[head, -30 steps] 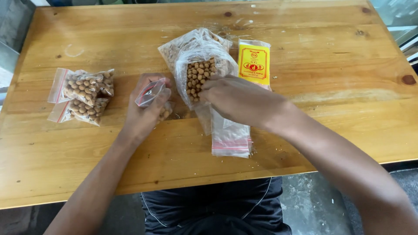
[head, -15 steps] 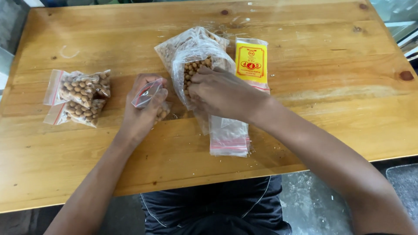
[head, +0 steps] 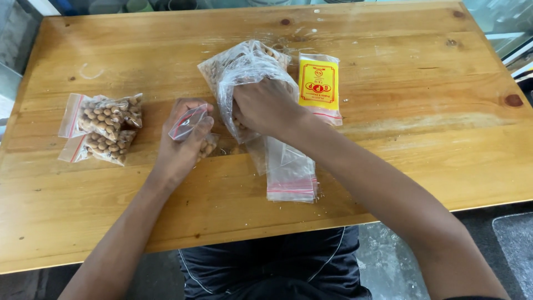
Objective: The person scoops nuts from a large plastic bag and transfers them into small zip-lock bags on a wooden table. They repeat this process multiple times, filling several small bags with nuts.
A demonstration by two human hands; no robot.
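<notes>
- At the near edge of the tabletop (head: pixel 388 166): a seated person's dark-clad lap below, both bare forearms reaching forward over the wood.
- Left hand (head: pixel 186 139): fingers curled and pinching a small zip bag (head: pixel 189 121) with a red strip, held mouth-up; a few nuts show under it.
- Right hand (head: pixel 266 105): plunged into the large clear bag (head: pixel 244 69) of nuts. Fingers hidden by plastic; cannot tell if spread or closed on a scoop.
- Just in front of the large bag: stack of empty zip bags (head: pixel 291 178), flat, red strips toward the person.
- Far left, well apart: two filled small bags (head: pixel 105 128), touching each other.
- Beside the large bag, right: yellow packet (head: pixel 319 86), flat.
- Step, as judged: portioning nuts into the small bag, scoop in progress. Next move likely calls for a steady lift out and keeping the small bag's mouth open.
- Surface: varnished pine, knots, pale scuffs. Beyond: grey floor, glass at the top edge.
</notes>
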